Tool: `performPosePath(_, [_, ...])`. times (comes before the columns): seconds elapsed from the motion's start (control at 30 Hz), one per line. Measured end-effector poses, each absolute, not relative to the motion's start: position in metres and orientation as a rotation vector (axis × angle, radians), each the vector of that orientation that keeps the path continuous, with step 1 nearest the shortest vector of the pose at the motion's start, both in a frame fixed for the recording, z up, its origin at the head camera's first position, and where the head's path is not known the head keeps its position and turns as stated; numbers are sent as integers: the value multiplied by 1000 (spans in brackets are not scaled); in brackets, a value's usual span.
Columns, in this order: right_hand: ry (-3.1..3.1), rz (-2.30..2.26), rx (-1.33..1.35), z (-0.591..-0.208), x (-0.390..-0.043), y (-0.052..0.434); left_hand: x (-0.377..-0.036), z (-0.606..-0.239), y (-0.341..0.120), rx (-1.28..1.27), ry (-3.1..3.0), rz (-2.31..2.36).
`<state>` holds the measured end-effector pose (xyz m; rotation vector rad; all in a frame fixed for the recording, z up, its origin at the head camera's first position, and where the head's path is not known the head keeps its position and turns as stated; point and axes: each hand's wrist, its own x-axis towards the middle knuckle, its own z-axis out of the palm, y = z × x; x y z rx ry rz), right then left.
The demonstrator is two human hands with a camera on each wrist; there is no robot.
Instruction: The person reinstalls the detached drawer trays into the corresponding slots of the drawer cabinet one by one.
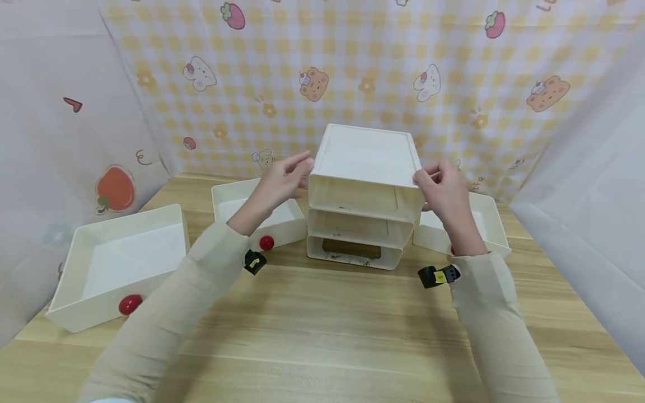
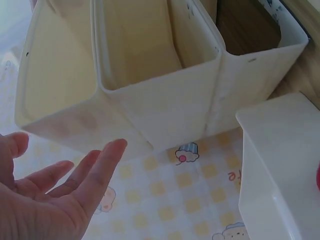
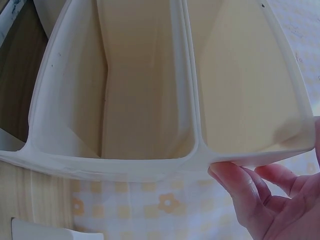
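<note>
Near left on the wooden tabletop (image 1: 322,336): a drawer (image 1: 121,263) with red knob (image 1: 130,304). Far behind: checked cartoon cloth (image 1: 353,73).

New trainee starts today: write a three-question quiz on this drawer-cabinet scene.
1. True or false: all three slots of the white drawer cabinet are empty of drawers.
2. How many removed drawers lie on the wooden table?
3. Which hand plainly touches the cabinet's top edge? A: left hand B: right hand C: neither

Key
1. True; the slots stand open.
2. Three: the large drawer at far left, the drawer left of the cabinet, and the drawer to its right.
3. B; the left hand's straight fingers sit beside the cabinet, contact unclear.
</note>
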<state>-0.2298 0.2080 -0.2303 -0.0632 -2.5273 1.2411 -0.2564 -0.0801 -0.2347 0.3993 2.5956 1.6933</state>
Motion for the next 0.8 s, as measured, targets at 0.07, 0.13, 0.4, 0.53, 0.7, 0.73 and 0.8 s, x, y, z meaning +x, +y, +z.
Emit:
performPosePath(0.07, [-2528, 1242, -66, -230, -230, 208, -254, -235, -86, 399, 2621, 1679])
performPosePath(0.13, [-2528, 1241, -70, -230, -230, 209, -251, -236, -92, 399, 2649, 1657])
performPosePath(0.4, [-2529, 1248, -83, -231, -227, 211, -237, -240, -127, 372, 2808, 1524])
performPosePath(0.53, [-2516, 1239, -74, -231, -228, 210, -227, -239, -147, 356, 2862, 1475])
performPosePath(0.7, [-2503, 1254, -56, -232, -229, 208, -207, -237, -171, 274, 2911, 1416])
performPosePath(0.73, [-2502, 1255, -53, -232, -229, 208, -204, -238, -176, 253, 2926, 1397])
performPosePath(0.8, [-2502, 1251, -53, -232, -229, 208, -197, -240, -187, 229, 2952, 1364])
